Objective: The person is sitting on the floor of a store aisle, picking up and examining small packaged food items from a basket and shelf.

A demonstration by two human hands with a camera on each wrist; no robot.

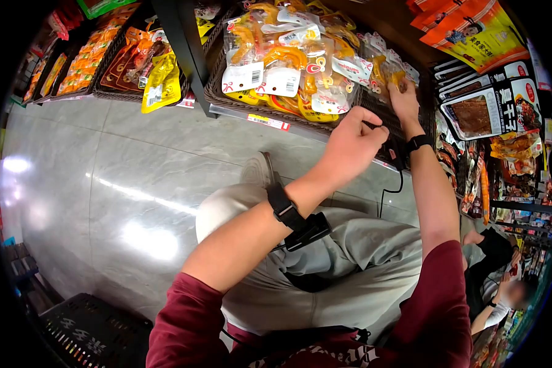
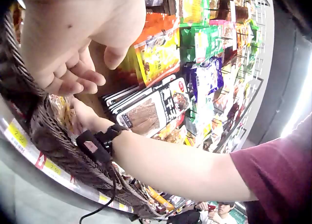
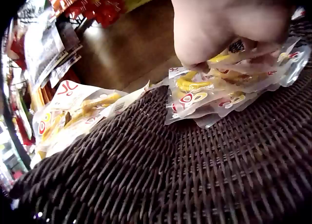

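Down low at the shelf, working inside the wicker basket. Pinching a clear packet of yellow snack with the right hand, with fingers and thumb curled tight onto its top edge, right at the basket's right-hand end, low on the bare weave. Looks like a tidying step, judging by the lie of things: pulling stray packets off the bare patch and back toward the heap of packets piled further left in the same basket. Over to the left hand: parked at the basket's front rim, nearer the body than the right, knuckles up, fingers curled in. No telling from the head or wrist view about a real grip on that rim, or about anything inside the curl; nothing to see there, at least. As for the next move, by best guess: calling for a firm pinch on slippery film, a lift clear of the weave to avoid snagging, and a short carry leftward without dragging along the neighbours. On position: held packet directly beneath the right palm, touching a few more of its kind; main heap off to the left, past the bare patch; yellow price strip just below the rim.
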